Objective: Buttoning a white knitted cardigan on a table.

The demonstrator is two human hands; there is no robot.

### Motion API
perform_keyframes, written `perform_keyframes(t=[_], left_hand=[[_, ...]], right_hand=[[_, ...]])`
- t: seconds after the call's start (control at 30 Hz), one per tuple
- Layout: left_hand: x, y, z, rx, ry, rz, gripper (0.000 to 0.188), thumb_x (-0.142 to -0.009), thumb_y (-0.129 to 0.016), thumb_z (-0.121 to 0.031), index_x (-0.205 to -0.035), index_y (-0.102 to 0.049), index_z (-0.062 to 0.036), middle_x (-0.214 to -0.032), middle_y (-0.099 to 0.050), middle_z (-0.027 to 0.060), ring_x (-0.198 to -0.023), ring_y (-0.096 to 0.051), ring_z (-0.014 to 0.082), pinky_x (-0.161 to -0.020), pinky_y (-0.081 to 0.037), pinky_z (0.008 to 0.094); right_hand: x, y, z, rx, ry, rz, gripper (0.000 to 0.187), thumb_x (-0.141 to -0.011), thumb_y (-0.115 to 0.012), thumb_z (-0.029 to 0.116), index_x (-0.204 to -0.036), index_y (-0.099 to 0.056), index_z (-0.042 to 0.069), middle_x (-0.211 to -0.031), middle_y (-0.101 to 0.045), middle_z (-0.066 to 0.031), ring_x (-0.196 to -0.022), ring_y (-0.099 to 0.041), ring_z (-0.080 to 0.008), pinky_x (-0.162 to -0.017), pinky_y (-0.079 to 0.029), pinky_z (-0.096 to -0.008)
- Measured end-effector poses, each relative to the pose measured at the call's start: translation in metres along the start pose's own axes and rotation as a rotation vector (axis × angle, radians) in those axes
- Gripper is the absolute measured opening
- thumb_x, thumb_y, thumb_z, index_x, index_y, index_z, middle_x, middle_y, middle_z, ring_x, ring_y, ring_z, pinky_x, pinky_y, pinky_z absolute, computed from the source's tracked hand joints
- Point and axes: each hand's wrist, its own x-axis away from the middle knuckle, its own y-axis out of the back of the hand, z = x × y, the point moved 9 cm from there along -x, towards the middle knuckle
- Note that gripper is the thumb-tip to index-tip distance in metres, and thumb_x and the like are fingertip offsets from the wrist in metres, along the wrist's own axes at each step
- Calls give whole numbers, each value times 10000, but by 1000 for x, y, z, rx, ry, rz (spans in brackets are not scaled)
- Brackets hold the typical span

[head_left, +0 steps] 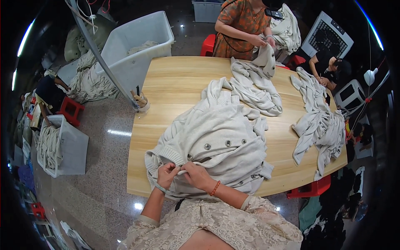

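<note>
A cream knitted cardigan (216, 129) with dark round buttons lies spread on the wooden table (162, 75) in front of me, over more cream knitwear. My left hand (166, 174) pinches the cardigan's edge near its ribbed band. Close beside it, my right hand (197, 175) also has its fingers closed on the same edge, the fingertips of both hands almost meeting. One button (190, 157) sits just above my hands, and others run off to the right along the front. What lies between my fingertips is too small to make out.
Across the table a person in an orange patterned dress (237, 29) handles another cream garment (258, 91). More knitwear (318, 125) lies at the right, near a person in black. A cup of tools (141, 102) and a metal pole stand at the left edge; white bins (137, 37) stand beyond.
</note>
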Motion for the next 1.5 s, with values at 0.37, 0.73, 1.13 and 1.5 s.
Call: perform_keyframes(t=[0.37, 0.73, 1.13, 1.5], left_hand=[[4, 0, -7, 41, 59, 106, 134, -834, -671, -86, -920, -598, -14, -814, -597, -8, -720, -532, 48, -650, -426, 196], [40, -38, -81, -768, -623, -27, 310, -780, -569, 72, -1079, -595, -3, -988, -612, 178, -877, -613, 332, -741, -501, 368], [25, -26, -60, -652, -420, -115, 166, -843, -554, 17, -990, -628, -1, -842, -640, 92, -714, -604, 148, -665, -479, 254], [16, -14, -40, -488, -287, -90, 139, -847, -565, 4, -970, -629, -2, -788, -646, 66, -662, -586, 98, -613, -468, 238]], right_hand=[[-9, 4, 5, 178, 99, 10, 367, -742, -622, 134, -1058, -476, 16, -892, -518, -165, -749, -592, -336, -634, -484, -424], [-11, 5, -10, 25, -12, 66, 330, -763, -622, 154, -1046, -508, 25, -918, -534, -194, -806, -586, -376, -696, -476, -448], [-3, 5, -19, -103, -95, -20, 359, -743, -540, -18, -1101, -525, 7, -899, -506, -192, -815, -531, -387, -713, -439, -433], [-7, 11, -13, -31, -7, -25, 363, -686, -524, -105, -1028, -559, 12, -876, -514, -170, -776, -539, -378, -668, -439, -418]])
